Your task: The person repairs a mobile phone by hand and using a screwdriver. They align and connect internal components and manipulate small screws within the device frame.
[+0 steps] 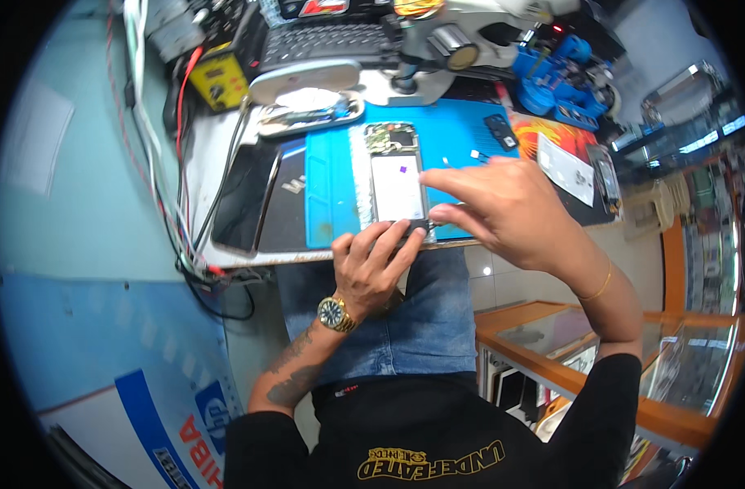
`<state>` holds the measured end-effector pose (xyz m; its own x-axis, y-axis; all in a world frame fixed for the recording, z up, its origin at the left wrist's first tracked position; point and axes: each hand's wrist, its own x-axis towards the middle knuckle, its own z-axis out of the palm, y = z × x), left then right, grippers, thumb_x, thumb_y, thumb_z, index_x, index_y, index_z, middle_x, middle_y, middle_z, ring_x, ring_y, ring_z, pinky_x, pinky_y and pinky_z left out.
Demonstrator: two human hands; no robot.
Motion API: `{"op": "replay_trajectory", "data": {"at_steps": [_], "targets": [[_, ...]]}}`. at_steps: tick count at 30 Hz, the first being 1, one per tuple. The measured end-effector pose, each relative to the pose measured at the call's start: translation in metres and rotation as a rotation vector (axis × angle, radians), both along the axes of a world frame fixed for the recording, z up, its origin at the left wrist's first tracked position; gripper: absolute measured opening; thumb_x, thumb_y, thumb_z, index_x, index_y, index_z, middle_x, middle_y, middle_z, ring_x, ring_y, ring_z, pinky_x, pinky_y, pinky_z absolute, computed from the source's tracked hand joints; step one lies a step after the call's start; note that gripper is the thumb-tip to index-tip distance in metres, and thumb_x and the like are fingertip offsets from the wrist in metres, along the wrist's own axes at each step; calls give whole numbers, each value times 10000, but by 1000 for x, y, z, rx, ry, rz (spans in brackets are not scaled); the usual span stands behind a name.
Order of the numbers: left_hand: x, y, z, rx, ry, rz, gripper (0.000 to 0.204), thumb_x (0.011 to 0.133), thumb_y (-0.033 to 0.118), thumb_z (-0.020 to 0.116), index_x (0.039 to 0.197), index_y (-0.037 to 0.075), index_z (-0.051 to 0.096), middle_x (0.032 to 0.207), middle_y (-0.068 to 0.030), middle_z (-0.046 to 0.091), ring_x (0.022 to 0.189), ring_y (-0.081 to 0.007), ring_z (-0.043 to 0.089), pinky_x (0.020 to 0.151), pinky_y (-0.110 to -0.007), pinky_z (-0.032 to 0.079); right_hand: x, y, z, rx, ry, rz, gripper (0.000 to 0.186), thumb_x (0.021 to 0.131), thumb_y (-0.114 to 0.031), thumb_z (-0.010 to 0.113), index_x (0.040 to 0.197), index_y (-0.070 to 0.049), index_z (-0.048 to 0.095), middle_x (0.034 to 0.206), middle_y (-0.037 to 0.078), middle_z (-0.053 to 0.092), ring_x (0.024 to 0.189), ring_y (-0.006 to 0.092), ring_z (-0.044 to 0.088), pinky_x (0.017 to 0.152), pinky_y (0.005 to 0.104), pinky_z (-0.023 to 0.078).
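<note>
An opened phone (398, 183) lies on the blue work mat (323, 204), a white battery-like block inside and its circuit board bared at the far end. My left hand (372, 265) rests its spread fingertips on the phone's near end; the thumb is mostly hidden. At the phone's right edge is my right hand (503, 208), index finger and thumb held apart, the other fingers curled. Nothing shows between that finger and thumb. I cannot tell whether the index fingertip touches the phone.
To the left lies a dark phone or screen (246, 196). Behind the mat stand an open case of tools (311, 114), a keyboard (327, 42) and a microscope-like stand (405, 77). Rightward are a dark phone part (499, 130), a clear bag (565, 169) and a blue organizer (556, 85).
</note>
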<state>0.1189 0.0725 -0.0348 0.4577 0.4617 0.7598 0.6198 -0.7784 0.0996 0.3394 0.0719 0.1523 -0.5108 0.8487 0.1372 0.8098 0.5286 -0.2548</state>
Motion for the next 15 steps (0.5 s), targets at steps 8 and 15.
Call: {"op": "replay_trajectory", "data": {"at_steps": [8,15], "targets": [[4,1,-1,-6,-32,-6,413,798,53,795,1185,194,778,1227,40,736,1135,-196,670,955,-430,412,-8,-2,7,-118,-165,41,407,923,-185,756,1307,-84,667,955,79,699,919,264,695,856,410,491],[2,2,0,29,-16,24,352,761,54,805,1091,168,757,1147,16,730,1130,-214,676,952,-442,417,-4,-8,-11,69,-35,100,328,967,-264,715,1233,-77,676,876,76,714,828,286,701,803,432,516]]}}
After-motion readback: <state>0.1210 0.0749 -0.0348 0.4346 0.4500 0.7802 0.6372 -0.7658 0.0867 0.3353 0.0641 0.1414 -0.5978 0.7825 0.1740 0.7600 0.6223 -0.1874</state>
